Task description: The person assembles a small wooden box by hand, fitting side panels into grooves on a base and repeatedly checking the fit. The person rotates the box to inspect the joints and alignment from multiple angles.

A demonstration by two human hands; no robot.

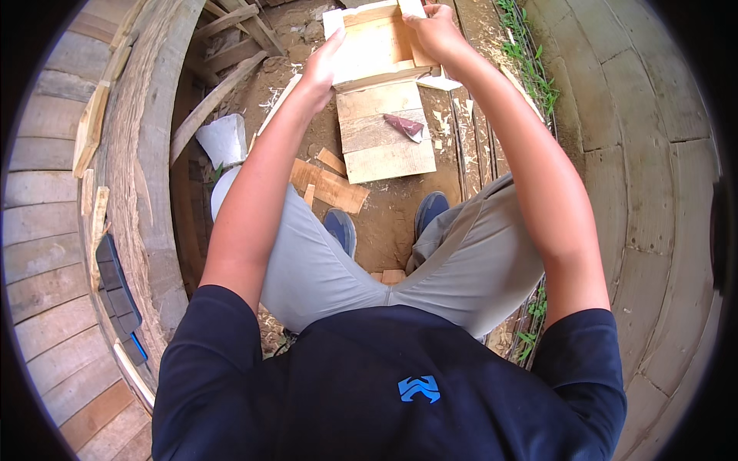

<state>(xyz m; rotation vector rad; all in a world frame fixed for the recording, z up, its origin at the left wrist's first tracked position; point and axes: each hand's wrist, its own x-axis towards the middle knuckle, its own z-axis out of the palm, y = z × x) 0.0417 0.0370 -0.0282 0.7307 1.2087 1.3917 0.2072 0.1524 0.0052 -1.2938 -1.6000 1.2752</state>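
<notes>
At the far end of my reach, a pale wooden box (pixel 373 48) is held between my two hands, its open side showing the hollow inside. My left hand (pixel 324 67) grips its left side, with the thumb along the edge. On the right, my right hand (pixel 437 35) closes round the upper right side; some fingers are hidden behind the wood. Just nearer to me is a flat-topped piece made of joined boards (pixel 382 157). A folded piece of dark red sandpaper (pixel 405 127) lies on it. Whether the box rests on this piece, I cannot tell.
Scrap boards (pixel 338 190) and wood shavings lie on the dirt floor by my shoes. To the left are a whitish block (pixel 222 139), a slanting stick (pixel 211 107) and a thick beam (pixel 157 154) with a dark panelled device (pixel 117 288). Grey slabs (pixel 642 177) border the right.
</notes>
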